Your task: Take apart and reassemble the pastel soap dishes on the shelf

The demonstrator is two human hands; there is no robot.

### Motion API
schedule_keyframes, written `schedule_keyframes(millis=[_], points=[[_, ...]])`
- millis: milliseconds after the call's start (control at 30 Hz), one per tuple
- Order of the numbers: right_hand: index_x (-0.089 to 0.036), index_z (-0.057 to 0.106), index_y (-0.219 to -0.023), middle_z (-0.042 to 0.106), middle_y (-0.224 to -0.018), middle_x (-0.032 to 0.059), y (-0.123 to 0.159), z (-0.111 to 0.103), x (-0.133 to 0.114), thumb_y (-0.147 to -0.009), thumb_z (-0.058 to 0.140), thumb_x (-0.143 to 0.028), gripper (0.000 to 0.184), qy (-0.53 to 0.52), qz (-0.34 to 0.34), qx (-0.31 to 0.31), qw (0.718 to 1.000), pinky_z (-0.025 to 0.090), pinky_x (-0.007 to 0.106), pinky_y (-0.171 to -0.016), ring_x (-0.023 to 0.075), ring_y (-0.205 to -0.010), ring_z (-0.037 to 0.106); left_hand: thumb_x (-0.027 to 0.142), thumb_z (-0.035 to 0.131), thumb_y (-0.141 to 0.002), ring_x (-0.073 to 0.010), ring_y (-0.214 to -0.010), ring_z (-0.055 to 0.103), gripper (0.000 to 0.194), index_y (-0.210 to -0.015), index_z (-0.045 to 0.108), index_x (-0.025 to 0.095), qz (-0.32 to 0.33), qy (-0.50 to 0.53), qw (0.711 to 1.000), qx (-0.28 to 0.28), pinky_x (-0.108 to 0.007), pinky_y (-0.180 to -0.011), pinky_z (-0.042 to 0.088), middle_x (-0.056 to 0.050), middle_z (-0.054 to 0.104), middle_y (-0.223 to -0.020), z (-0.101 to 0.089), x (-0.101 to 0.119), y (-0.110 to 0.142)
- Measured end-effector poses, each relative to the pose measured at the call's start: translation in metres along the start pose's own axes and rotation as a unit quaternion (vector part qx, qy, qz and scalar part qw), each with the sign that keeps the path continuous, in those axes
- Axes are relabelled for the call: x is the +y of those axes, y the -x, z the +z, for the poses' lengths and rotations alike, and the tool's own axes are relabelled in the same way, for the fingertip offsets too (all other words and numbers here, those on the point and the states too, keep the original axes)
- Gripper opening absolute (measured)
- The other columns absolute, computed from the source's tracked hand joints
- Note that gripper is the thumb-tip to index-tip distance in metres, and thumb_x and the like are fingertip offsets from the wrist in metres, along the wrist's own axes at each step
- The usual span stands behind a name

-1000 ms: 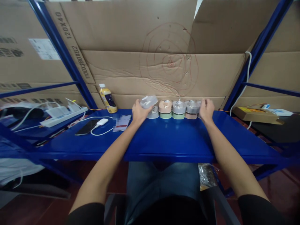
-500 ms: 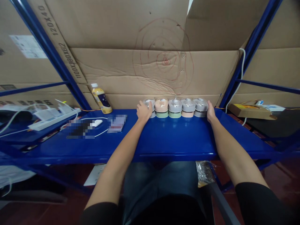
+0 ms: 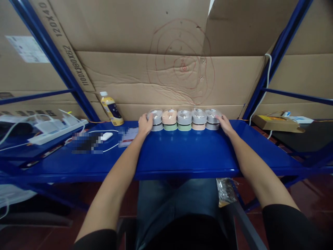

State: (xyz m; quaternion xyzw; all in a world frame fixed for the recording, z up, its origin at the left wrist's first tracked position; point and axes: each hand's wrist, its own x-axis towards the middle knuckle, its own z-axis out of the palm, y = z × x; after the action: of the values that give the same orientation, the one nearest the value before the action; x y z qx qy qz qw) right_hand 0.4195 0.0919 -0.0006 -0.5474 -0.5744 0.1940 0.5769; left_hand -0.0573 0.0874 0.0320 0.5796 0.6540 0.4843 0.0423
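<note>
Because the two-high row of tubs (image 3: 184,118) stands on the bench (image 3: 182,152) between left hand (image 3: 145,124) and right hand (image 3: 224,125), each touching an end, even pressure should keep it straight, though I cannot tell whether either grip is closed.

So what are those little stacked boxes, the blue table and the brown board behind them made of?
The stacked boxes look like plastic: see-through, shiny tops and smooth coloured sides. The table may be painted metal, going by its even, glossy blue surface, though the look alone can't settle it. The board appears to be cardboard: matte brown, with creases and fold lines.
</note>
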Motion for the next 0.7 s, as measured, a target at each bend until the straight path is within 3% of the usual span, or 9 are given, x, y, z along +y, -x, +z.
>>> schedule_keyframes(millis=[167,267,367,533,700], points=[[-0.022,0.056,-0.145,0.066,-0.147,0.0135,0.013,0.028,-0.018,-0.072,0.082,-0.063,0.088,0.03,0.045,-0.028,0.998,0.048,0.049,-0.116,0.0319,-0.132,0.064,0.046,0.041,-0.105,-0.0341,-0.137,0.059,0.056,-0.136,0.065,0.007,-0.008,0.0,1.0,0.007,-0.046,-0.12,0.04,-0.023,0.067,-0.141,-0.022,-0.019,-0.009],[-0.017,0.047,-0.153,0.058,-0.153,0.0211,0.019,0.04,-0.029,-0.062,0.089,-0.063,0.11,0.11,0.025,0.006,0.994,0.046,0.053,-0.117,0.0387,-0.139,0.058,0.046,0.038,-0.106,-0.0333,-0.138,0.059,0.056,-0.137,0.065,0.009,-0.009,0.005,1.0,0.004,-0.045,-0.12,0.041,-0.021,0.068,-0.142,-0.028,-0.023,-0.01],[-0.011,0.034,-0.162,0.047,-0.16,0.0287,0.023,0.048,-0.036,-0.061,0.089,-0.063,0.126,0.179,-0.009,0.057,0.982,0.041,0.059,-0.119,0.0457,-0.147,0.048,0.049,0.041,-0.106,-0.0376,-0.144,0.055,0.065,-0.148,0.054,0.002,-0.03,0.004,1.0,0.008,-0.049,-0.123,0.038,-0.027,0.061,-0.149,-0.026,-0.02,-0.007],[-0.014,0.043,-0.157,0.057,-0.153,0.0247,0.024,0.047,-0.041,-0.066,0.085,-0.059,0.11,0.204,-0.033,0.067,0.976,0.043,0.057,-0.118,0.044,-0.142,0.054,0.052,0.045,-0.102,-0.0432,-0.149,0.047,0.075,-0.154,0.042,-0.002,-0.022,-0.001,0.999,0.04,-0.058,-0.124,0.034,-0.034,0.052,-0.152,-0.022,-0.012,0.002],[-0.018,0.051,-0.149,0.066,-0.143,0.0193,0.016,0.032,-0.044,-0.064,0.085,-0.059,0.1,0.148,-0.004,0.157,0.976,0.046,0.057,-0.115,0.041,-0.134,0.06,0.048,0.052,-0.097,-0.04,-0.138,0.053,0.055,-0.137,0.056,0.009,0.132,0.02,0.982,0.133,-0.058,-0.12,0.039,-0.028,0.059,-0.139,-0.025,0.008,0.018]])
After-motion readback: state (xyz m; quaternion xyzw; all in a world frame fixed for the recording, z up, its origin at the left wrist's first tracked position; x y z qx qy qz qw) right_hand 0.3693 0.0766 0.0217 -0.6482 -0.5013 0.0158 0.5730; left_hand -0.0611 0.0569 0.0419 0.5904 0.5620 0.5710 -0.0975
